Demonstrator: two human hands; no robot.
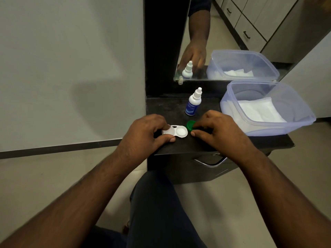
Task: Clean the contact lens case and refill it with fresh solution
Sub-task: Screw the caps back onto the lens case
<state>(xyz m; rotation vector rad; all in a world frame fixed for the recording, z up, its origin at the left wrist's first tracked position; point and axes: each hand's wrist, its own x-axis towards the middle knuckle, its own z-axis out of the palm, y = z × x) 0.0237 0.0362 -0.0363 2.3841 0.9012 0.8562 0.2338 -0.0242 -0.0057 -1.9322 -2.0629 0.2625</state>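
Note:
A white contact lens case point(180, 132) lies on the black shelf point(179, 147), its right well uncovered. My left hand point(143, 135) grips a white cap point(168, 131) tilted over the left well, index finger on top of it. My right hand point(218, 130) pinches a green cap point(190, 125) just right of the case, held on edge. A small solution bottle point(193, 102) with a blue label and a white cap stands upright behind the case.
A translucent plastic tub point(293, 108) with white tissues inside sits at the right of the shelf. A mirror point(232, 33) rises behind it and reflects the bottle, tub and a hand. A drawer handle point(209, 162) lies below the shelf edge. White wall at left.

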